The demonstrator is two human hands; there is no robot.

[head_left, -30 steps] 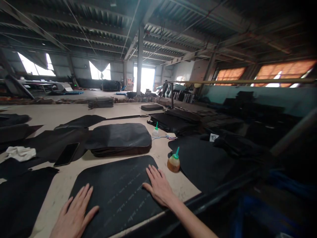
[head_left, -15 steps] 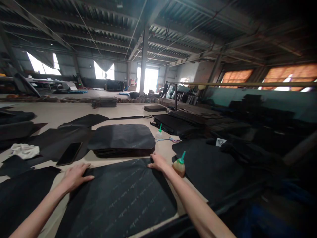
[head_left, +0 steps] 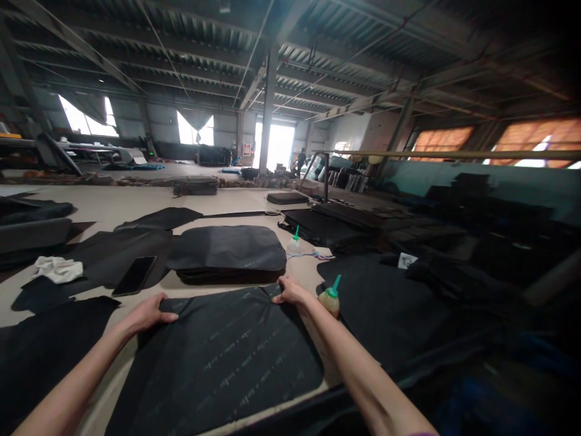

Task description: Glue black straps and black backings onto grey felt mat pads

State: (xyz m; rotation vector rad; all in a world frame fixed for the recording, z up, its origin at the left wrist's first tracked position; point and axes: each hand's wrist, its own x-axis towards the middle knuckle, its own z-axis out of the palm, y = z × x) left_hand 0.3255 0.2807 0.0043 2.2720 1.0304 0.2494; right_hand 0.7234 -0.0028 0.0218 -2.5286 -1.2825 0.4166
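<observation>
A large black sheet [head_left: 227,357], printed with rows of pale lettering, lies in front of me on the table. My left hand [head_left: 152,312] grips its far left corner, thumb on top and fingers over the edge. At the far right corner, my right hand [head_left: 290,290] pinches the sheet, and creases run out from that grip. Just beyond the sheet sits a stack of black rounded panels [head_left: 227,248]. To the right of my right forearm stands a squeeze bottle [head_left: 330,301] with a green nozzle and amber contents.
Left of the stack lie a black phone [head_left: 135,276] and a crumpled white cloth [head_left: 59,269]. A second, clear bottle [head_left: 294,243] stands beside the stack's right end. More black pieces [head_left: 394,309] cover the right side. Far back, a person [head_left: 301,160] is near the doorway.
My left hand has closed on the sheet's left corner, where before it lay with thumb and fingers apart. The sheet's far edge is more creased near my right hand. The view has shifted slightly.
</observation>
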